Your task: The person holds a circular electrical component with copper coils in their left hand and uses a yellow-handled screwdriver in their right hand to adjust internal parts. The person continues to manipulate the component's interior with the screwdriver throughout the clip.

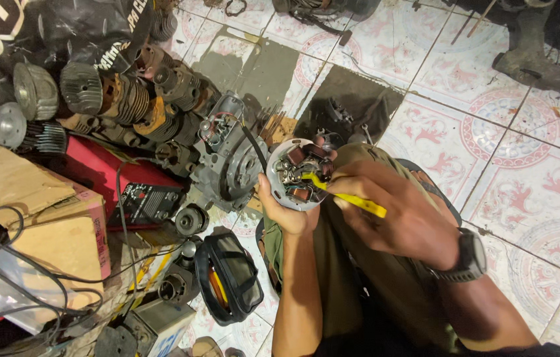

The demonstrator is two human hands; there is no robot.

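My left hand (288,210) cups a round metal stator plate (295,173) with copper-wound coils, held above my knee. My right hand (392,206), with a black watch (466,258) on its wrist, grips a yellow-handled tool (349,197) whose tip reaches into the plate between the coils. Both forearms come up from the bottom of the view over my olive trousers (366,277).
A grey engine case (230,155) lies just left of the plate. Several finned cylinders (121,96) are piled at top left. A red box with a black panel (137,192), a cardboard box (42,211), loose cables and a black pouch (230,277) crowd the left. Patterned floor tiles (524,172) spread right.
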